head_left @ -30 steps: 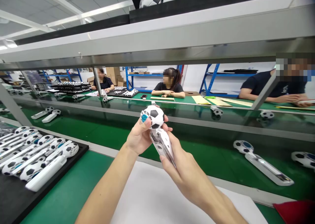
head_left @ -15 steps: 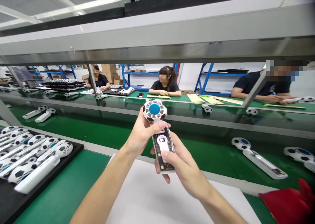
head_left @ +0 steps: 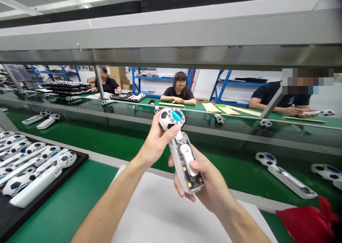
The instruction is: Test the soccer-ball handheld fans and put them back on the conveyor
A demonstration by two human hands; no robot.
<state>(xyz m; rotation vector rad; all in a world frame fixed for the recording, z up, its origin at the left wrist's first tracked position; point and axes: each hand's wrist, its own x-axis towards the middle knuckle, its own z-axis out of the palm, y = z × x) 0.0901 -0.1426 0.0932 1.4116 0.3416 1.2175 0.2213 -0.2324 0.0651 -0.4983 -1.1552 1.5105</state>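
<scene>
Between both hands, above a white sheet, I hold a handheld fan with a head like a soccer ball. Its round face has a blue centre disc, and its handle has a clear cover over a circuit board, yellow parts and a white strip. My left hand is closed on the ball-shaped head, thumb at the neck. Wrapped round the lower handle is my right hand, its thumb on the white strip. The handle slants down to the right. Some fingers are hidden behind the fan.
A black tray of similar fans stands at left. More fans lie on the green conveyor belt, including one fan at right. Red cloth lies at lower right. A metal shelf beam crosses overhead. Several people sit beyond the belt.
The fan has turned in my hands: its face now points more to the right, and the handle's lower end has swung right. Both hands have shifted slightly right with it.
</scene>
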